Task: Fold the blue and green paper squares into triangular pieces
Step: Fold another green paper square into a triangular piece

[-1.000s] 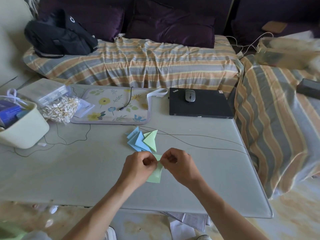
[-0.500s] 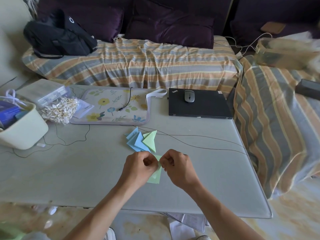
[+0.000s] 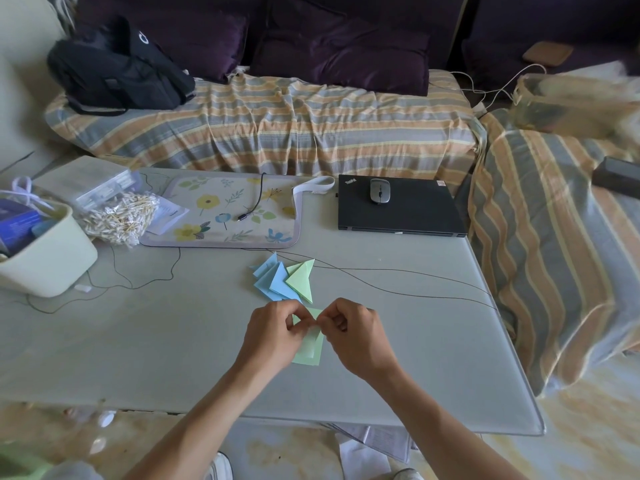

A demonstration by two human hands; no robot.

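A green paper piece [image 3: 309, 348] is pinched by the left hand [image 3: 273, 336] and right hand [image 3: 353, 336] above the table [image 3: 138, 341], near folded triangles [image 3: 285, 282].

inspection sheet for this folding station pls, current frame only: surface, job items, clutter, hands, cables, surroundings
Surface: grey table, bare near the hands.
Job's things: green paper mid-fold; pile of folded triangles just beyond it.
Clutter: laptop with mouse on it, floral mat, cream tub, bag of cotton swabs.
Hands: left hand and right hand both pinch the green paper.
Cables: thin black wire crosses the table.
Surroundings: striped sofa, black backpack.
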